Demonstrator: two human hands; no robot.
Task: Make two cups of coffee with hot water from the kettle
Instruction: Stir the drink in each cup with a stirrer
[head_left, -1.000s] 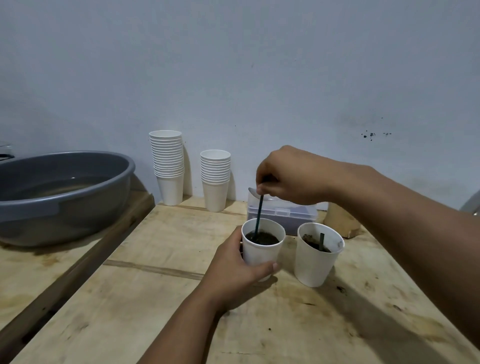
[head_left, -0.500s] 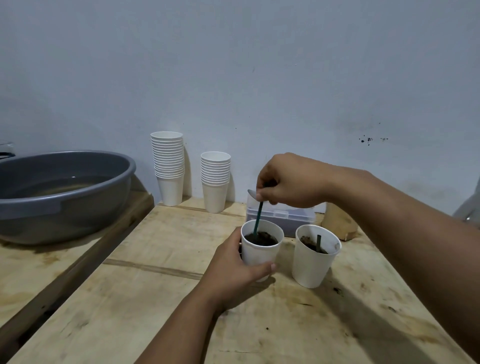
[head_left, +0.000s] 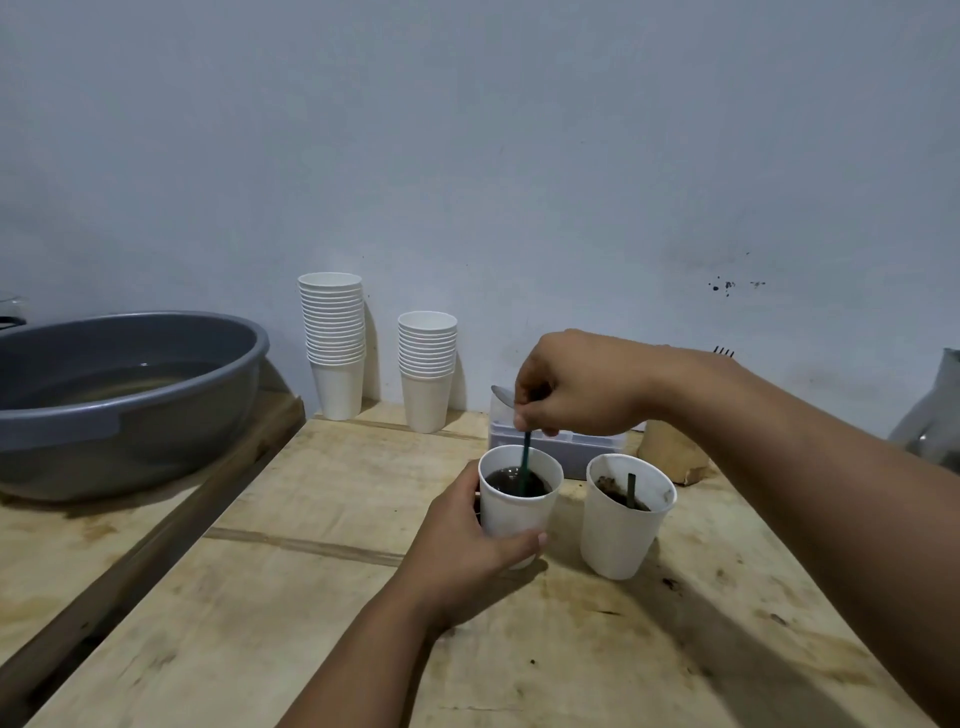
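My left hand (head_left: 462, 551) is wrapped around the left cup (head_left: 517, 506) on the wooden table (head_left: 291, 597). The cup has dark coffee in it. My right hand (head_left: 576, 387) pinches a green stick (head_left: 525, 462) that dips into that cup. The other cup (head_left: 621, 519) stands just beside it with its own stick (head_left: 631, 491).

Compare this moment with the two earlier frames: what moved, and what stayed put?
Little changed. The right hand keeps its grip on the green stirrer, which shifted slightly inside the left cup as it stirs. The left hand still holds that cup. The right cup and the cup stacks stayed put.
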